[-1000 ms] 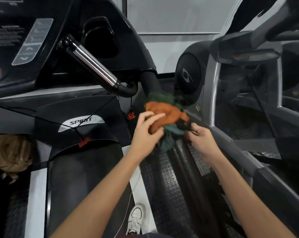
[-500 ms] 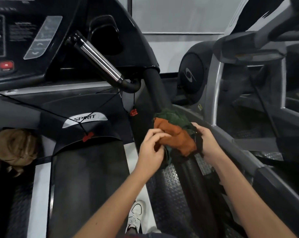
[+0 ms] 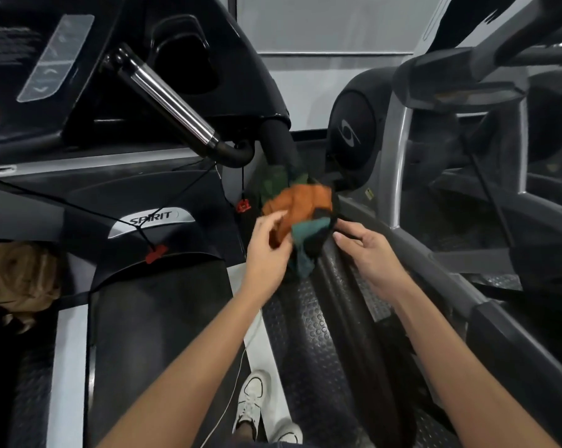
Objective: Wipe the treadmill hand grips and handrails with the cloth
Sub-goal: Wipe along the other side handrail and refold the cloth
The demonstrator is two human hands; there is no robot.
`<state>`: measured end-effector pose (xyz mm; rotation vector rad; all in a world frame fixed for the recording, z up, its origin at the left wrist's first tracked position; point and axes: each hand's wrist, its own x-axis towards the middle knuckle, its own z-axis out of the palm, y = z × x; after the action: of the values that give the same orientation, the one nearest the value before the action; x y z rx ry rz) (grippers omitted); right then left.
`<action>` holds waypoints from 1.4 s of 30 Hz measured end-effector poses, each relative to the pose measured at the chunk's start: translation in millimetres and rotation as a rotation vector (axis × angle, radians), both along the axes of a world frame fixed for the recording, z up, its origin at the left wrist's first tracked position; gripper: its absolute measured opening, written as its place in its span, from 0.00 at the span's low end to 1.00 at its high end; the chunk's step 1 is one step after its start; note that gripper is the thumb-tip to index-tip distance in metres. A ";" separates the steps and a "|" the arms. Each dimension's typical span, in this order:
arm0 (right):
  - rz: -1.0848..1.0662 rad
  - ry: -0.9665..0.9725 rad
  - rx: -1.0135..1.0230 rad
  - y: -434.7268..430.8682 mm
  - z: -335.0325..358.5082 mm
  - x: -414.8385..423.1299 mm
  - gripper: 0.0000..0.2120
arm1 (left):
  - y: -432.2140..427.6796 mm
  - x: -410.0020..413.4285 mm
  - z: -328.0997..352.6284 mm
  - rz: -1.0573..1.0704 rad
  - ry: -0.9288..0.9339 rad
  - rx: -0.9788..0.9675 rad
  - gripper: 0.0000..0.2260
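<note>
An orange, green and black cloth [image 3: 300, 205] is wrapped round the black padded right handrail [image 3: 278, 140] of the treadmill, a little below the console. My left hand [image 3: 268, 250] grips the cloth's left side, fingers curled on the orange part. My right hand [image 3: 368, 250] pinches the cloth's dark right edge with its fingertips. The rail runs on down between my forearms [image 3: 347, 318]. The chrome hand grip [image 3: 173, 105] juts out from the console above and left of the cloth, with nothing touching it.
The treadmill console [image 3: 56, 56] and cup holder [image 3: 182, 59] fill the upper left. A red safety clip [image 3: 156, 253] on a black cord hangs over the belt [image 3: 156, 334]. A neighbouring machine [image 3: 450, 156] stands close on the right. My white shoe [image 3: 252, 402] rests on the side rail.
Both hands have slid the cloth back up the handrail toward the console after a downward stroke half a second ago.
</note>
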<state>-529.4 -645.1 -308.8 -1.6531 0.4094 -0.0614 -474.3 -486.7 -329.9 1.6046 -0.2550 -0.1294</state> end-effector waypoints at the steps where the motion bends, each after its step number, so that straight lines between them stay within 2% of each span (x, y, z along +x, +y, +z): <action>1: -0.005 0.003 -0.001 0.9 1.1 -0.1 0.13 | 2.5 -12.0 -6.2 -0.018 0.020 -0.031 0.17; 4: -0.019 0.020 -0.025 1.7 1.1 0.4 0.13 | 2.8 -29.7 -19.0 -0.061 0.110 -0.097 0.21; 7: -0.014 0.004 0.037 1.8 0.0 -0.2 0.13 | -3.8 -18.0 -14.3 -0.064 0.146 -0.147 0.23; 10: -0.008 -0.002 0.020 0.2 -1.3 -0.1 0.14 | -14.9 4.8 -2.0 -0.052 0.299 -0.354 0.17; 12: 0.003 0.000 0.001 -0.5 -1.0 -0.6 0.14 | -23.2 19.3 -2.9 -0.015 0.498 -0.403 0.12; 13: 0.003 0.000 0.001 -0.8 -0.6 -1.3 0.14 | -26.3 24.2 -4.1 -0.016 0.639 -0.402 0.12; 14: 0.002 0.002 -0.001 -1.4 -0.9 -1.5 0.14 | -28.4 27.2 -7.6 -0.028 0.754 -0.386 0.17; 16: 0.005 0.004 0.010 -1.2 0.4 -1.6 0.14 | -29.3 23.5 -12.0 -0.043 0.860 -0.321 0.23; 20: -0.002 -0.006 0.044 -0.5 -0.2 -2.9 0.14 | -25.2 -6.7 -18.9 -0.125 1.030 -0.331 0.21; 22: -0.001 -0.008 0.066 -0.5 0.3 -3.4 0.14 | -20.4 -23.0 -22.0 -0.149 1.067 -0.318 0.16; 24: 0.000 -0.007 0.077 -1.5 0.0 -3.8 0.14 | -11.4 -30.6 -27.2 -0.132 0.958 -0.332 0.07; 28: -0.008 -0.011 0.040 -1.3 1.2 -2.8 0.13 | 2.1 -36.3 -13.4 -0.119 0.590 -0.384 0.16; 32: -0.143 -0.035 0.264 -12.2 18.7 -1.5 0.12 | -1.2 -9.2 14.4 -0.010 0.260 -0.151 0.17; 35: -0.212 -0.059 0.255 -31.5 33.8 -1.4 0.11 | -5.3 10.0 40.6 -0.072 0.021 0.101 0.15; 39: -0.221 -0.130 0.143 -35.8 49.7 3.8 0.11 | -4.9 15.2 62.1 -0.361 -0.076 0.378 0.23; 42: 0.111 -0.086 -0.060 -22.4 51.9 5.0 0.15 | 10.3 12.5 55.6 -0.400 0.016 0.288 0.26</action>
<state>-524.4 -667.5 -256.9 -1.7224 0.2527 -0.0623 -461.8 -476.4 -274.3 1.8192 -0.5637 -0.5052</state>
